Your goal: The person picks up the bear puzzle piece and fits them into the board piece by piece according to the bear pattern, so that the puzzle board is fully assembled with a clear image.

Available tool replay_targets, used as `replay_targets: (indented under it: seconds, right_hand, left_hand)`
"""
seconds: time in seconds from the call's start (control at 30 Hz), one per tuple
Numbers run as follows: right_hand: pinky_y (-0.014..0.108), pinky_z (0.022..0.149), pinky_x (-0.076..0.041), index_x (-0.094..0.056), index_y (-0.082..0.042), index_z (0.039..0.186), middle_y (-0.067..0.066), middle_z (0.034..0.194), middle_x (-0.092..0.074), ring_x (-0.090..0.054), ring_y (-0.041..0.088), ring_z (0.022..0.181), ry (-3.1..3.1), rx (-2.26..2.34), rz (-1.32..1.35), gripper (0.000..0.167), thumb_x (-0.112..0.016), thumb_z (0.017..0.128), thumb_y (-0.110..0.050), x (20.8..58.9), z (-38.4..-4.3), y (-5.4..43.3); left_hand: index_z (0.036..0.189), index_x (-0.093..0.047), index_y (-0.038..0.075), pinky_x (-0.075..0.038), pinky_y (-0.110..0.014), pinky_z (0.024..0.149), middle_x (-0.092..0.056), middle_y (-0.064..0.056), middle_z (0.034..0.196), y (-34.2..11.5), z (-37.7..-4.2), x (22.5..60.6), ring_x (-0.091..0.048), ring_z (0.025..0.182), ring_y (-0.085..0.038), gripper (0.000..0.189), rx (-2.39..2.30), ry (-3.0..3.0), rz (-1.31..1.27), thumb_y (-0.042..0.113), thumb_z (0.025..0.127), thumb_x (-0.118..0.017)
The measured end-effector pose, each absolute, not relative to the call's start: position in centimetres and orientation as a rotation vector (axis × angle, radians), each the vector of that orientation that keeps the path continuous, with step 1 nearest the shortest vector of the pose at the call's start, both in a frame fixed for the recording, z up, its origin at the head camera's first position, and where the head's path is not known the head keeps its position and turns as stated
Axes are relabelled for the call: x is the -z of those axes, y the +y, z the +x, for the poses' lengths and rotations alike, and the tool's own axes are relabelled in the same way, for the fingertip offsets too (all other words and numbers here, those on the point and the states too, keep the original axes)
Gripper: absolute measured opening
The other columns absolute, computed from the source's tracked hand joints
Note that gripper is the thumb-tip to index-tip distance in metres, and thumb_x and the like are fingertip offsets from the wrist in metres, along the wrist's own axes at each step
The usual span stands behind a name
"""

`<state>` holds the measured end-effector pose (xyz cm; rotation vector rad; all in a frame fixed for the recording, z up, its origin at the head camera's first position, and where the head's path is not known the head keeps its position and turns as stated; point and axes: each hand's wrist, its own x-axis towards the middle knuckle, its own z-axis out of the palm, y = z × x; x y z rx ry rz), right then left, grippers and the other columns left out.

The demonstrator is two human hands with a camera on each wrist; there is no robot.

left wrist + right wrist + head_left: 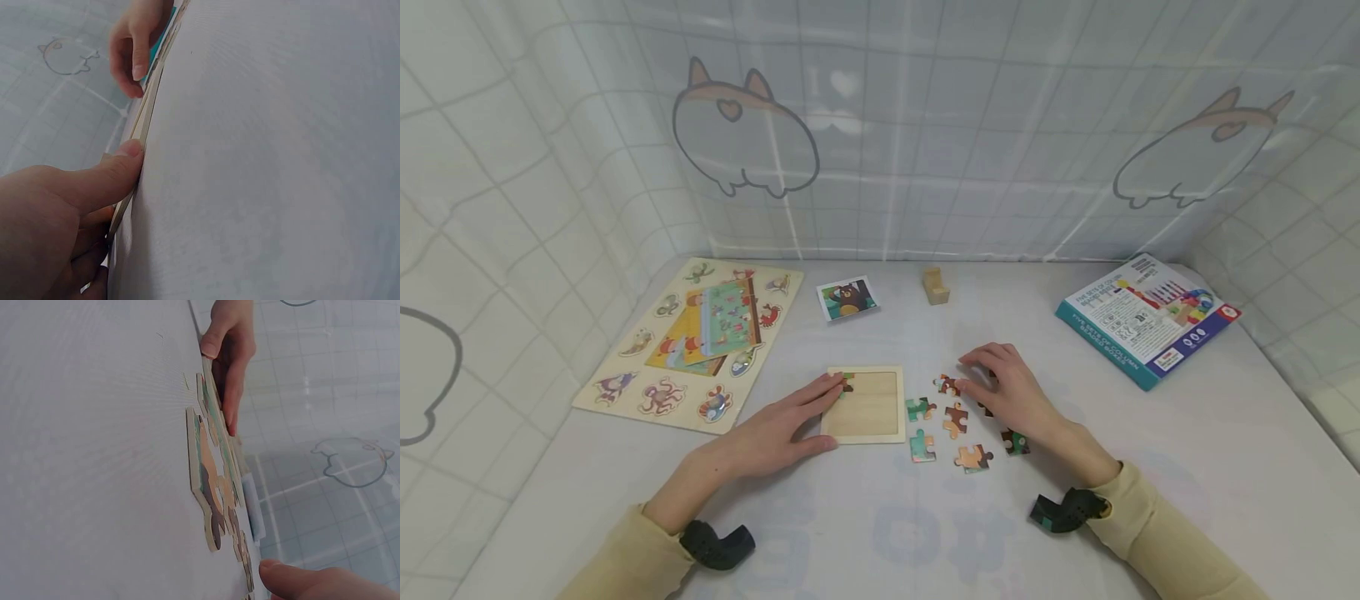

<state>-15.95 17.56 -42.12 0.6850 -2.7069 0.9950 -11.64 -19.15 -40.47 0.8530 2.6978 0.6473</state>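
Note:
My left hand (pixel 782 429) rests at the left side of a shallow wooden puzzle tray (pixel 868 417), with its fingers nearly straight. Its fingertips touch a small green-and-brown puzzle piece (pixel 847 383) in the tray's upper-left corner, partly hidden by them. In the left wrist view, the thumb (pixel 122 169) lies against the tray's edge. My right hand (pixel 1011 396) hovers over loose puzzle pieces, thumb and forefinger apart. Its thumb tip is close to a brown-and-white piece (pixel 947 384); whether they touch, I cannot tell. Around it lie an orange piece (pixel 956 420) and a teal piece (pixel 921 447); other pieces are partly covered.
A picture card with a bear (pixel 847 298) lies behind the tray, left of a small wooden block (pixel 936 286). At the left is a large sea-animal board (pixel 632 379) with picture sheets (pixel 726 321) on it. A boxed set (pixel 1146 317) lies at back right.

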Motion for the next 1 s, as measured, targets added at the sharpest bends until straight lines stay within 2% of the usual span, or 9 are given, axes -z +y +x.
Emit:
replay_targets:
  seconds: [0.33, 0.57, 1.0]
  right_hand:
    - [0.043, 0.089, -0.048, -0.071, -0.007, 0.115, 0.006, 0.119, -0.063, -0.05, 0.023, 0.109, -2.698, -0.995, 0.751, 0.035, -0.081, 0.086, -0.024, 42.45, -15.95, 17.64]
    - [0.04, 0.088, -0.046, -0.073, -0.01, 0.109, 0.004, 0.119, -0.06, -0.047, 0.022, 0.11, -2.673, -1.013, 0.837, 0.027, -0.081, 0.086, -0.021, 42.73, -15.89, 17.82]
    - [0.041, 0.089, -0.046, -0.074, -0.011, 0.102, 0.004, 0.117, -0.061, -0.047, 0.022, 0.108, -2.666, -1.006, 0.826, 0.02, -0.081, 0.085, -0.019, 42.72, -15.98, 17.72]
  left_hand:
    - [0.158, -0.03, 0.014, -0.031, -0.048, 0.12, -0.019, -0.002, 0.167, -19.1, -11.52, 40.29, -0.021, 0.153, -0.026, 0.077, -0.662, 2.695, 0.836, 0.046, 0.096, -0.063]
    - [0.158, -0.031, 0.014, -0.031, -0.048, 0.119, -0.02, -0.002, 0.167, -19.11, -11.54, 40.33, -0.022, 0.153, -0.026, 0.077, -0.663, 2.697, 0.84, 0.046, 0.096, -0.063]
    - [0.158, -0.03, 0.014, -0.03, -0.049, 0.12, -0.02, -0.003, 0.167, -19.03, -11.55, 40.25, -0.021, 0.153, -0.026, 0.077, -0.676, 2.691, 0.84, 0.046, 0.096, -0.063]
